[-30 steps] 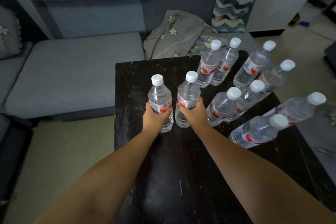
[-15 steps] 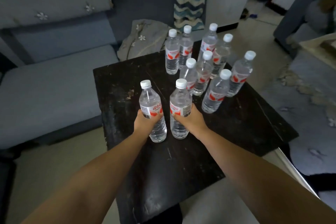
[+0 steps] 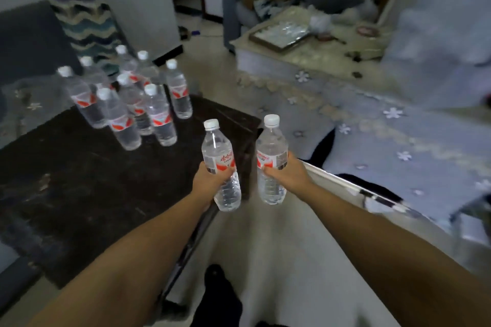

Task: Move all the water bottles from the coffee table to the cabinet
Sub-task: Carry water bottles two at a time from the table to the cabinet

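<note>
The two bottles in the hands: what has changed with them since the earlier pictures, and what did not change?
The left hand and right hand lifted their bottles, left bottle and right bottle, off the coffee table and carried them past its edge, over the floor. Both grips stayed as before. The cluster of eight bottles stayed standing on the table.

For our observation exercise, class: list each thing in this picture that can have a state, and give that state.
Left hand: grips the left bottle.
Right hand: grips the right bottle.
Left bottle: capped, upright, lifted.
Right bottle: capped, upright, lifted.
Eight bottles: capped, standing on the coffee table.
</note>
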Demonstrator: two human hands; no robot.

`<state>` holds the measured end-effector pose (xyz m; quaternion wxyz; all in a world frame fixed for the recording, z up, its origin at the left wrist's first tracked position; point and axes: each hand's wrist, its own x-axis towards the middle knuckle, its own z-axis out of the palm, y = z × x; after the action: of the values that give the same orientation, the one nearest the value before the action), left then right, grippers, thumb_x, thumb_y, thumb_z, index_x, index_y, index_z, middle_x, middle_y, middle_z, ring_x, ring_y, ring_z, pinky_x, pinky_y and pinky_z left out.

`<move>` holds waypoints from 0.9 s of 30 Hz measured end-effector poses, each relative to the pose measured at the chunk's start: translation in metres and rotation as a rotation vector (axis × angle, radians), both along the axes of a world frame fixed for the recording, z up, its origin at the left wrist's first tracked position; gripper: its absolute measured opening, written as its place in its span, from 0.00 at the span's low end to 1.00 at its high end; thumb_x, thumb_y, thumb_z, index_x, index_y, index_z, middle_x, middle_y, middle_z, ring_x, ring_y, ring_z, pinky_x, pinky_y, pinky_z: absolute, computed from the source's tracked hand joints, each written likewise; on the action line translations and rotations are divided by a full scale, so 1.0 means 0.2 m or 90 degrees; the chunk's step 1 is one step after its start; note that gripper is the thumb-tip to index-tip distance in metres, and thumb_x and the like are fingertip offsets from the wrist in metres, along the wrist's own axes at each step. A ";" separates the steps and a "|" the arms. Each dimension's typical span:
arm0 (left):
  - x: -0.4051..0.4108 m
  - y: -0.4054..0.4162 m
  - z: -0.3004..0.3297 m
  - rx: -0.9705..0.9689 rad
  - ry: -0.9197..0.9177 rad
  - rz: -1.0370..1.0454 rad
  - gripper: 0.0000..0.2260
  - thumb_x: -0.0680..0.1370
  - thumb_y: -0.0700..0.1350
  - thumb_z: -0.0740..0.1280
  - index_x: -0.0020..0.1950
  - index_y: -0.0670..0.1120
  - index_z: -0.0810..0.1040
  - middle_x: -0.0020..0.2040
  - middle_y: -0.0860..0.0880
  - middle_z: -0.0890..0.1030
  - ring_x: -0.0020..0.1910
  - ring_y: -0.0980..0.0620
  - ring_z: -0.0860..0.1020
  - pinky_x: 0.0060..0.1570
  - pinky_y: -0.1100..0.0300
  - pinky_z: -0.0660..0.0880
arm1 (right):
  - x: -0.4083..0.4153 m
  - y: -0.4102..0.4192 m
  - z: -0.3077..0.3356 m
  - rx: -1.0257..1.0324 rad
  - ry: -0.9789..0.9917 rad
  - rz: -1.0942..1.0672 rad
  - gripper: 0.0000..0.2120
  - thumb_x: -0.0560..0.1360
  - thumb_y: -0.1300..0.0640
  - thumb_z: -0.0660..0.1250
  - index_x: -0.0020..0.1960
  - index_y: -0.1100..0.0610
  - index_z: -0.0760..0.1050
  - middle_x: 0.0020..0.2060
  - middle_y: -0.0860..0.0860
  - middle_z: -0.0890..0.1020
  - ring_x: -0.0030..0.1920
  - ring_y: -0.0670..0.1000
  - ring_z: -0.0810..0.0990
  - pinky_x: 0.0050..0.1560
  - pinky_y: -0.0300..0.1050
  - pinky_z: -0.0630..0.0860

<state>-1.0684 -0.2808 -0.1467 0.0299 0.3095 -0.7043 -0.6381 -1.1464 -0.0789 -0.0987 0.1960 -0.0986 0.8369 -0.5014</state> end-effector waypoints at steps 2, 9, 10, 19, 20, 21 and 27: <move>-0.08 0.21 0.04 -0.013 0.005 -0.103 0.25 0.66 0.53 0.78 0.59 0.48 0.77 0.52 0.49 0.84 0.51 0.49 0.83 0.56 0.50 0.79 | 0.05 0.26 0.03 -0.010 0.002 -0.088 0.28 0.70 0.56 0.76 0.67 0.54 0.70 0.57 0.49 0.80 0.56 0.50 0.79 0.57 0.43 0.73; -0.21 0.77 0.12 0.010 0.029 -0.375 0.20 0.70 0.45 0.76 0.61 0.46 0.78 0.56 0.46 0.83 0.55 0.46 0.81 0.61 0.46 0.76 | 0.38 0.81 0.08 -0.001 0.012 -0.334 0.25 0.70 0.52 0.76 0.64 0.53 0.73 0.56 0.48 0.82 0.55 0.48 0.80 0.57 0.42 0.73; -0.20 0.86 0.11 0.010 0.020 -0.440 0.20 0.70 0.46 0.77 0.60 0.47 0.79 0.55 0.46 0.84 0.54 0.46 0.82 0.61 0.46 0.76 | 0.49 0.89 0.07 -0.006 0.010 -0.393 0.24 0.70 0.53 0.76 0.64 0.52 0.74 0.56 0.49 0.82 0.55 0.48 0.80 0.57 0.42 0.73; 0.04 1.34 0.09 -0.038 -0.015 -0.754 0.25 0.57 0.56 0.77 0.53 0.52 0.81 0.47 0.50 0.86 0.47 0.48 0.84 0.56 0.45 0.79 | 1.28 1.18 -0.05 0.017 -0.045 -0.718 0.32 0.59 0.40 0.75 0.60 0.48 0.74 0.52 0.47 0.84 0.54 0.49 0.82 0.59 0.50 0.78; 0.12 1.43 0.09 -0.041 -0.015 -0.792 0.25 0.58 0.54 0.77 0.53 0.51 0.81 0.47 0.50 0.86 0.48 0.48 0.84 0.57 0.45 0.79 | 1.42 1.18 -0.03 0.017 -0.050 -0.760 0.29 0.61 0.43 0.75 0.60 0.48 0.74 0.52 0.46 0.83 0.53 0.49 0.82 0.57 0.48 0.78; 0.19 1.50 0.10 -0.045 -0.012 -0.826 0.23 0.60 0.53 0.78 0.53 0.51 0.80 0.48 0.49 0.86 0.49 0.48 0.84 0.57 0.46 0.78 | 1.54 1.19 -0.04 0.017 -0.054 -0.804 0.25 0.63 0.46 0.75 0.59 0.48 0.74 0.50 0.46 0.83 0.52 0.48 0.82 0.54 0.45 0.78; 0.77 1.87 0.10 -0.038 -0.032 -1.044 0.21 0.68 0.47 0.78 0.58 0.48 0.78 0.51 0.49 0.84 0.52 0.47 0.82 0.57 0.52 0.77 | 2.27 1.23 -0.09 -0.005 -0.089 -1.025 0.27 0.67 0.50 0.75 0.63 0.50 0.72 0.54 0.48 0.82 0.54 0.52 0.80 0.54 0.47 0.75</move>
<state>-0.9146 0.0928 -0.1261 -0.4533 -0.2903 -0.7241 -0.4312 -0.6929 0.1671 -0.1164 -0.1740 0.5651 0.6354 -0.4967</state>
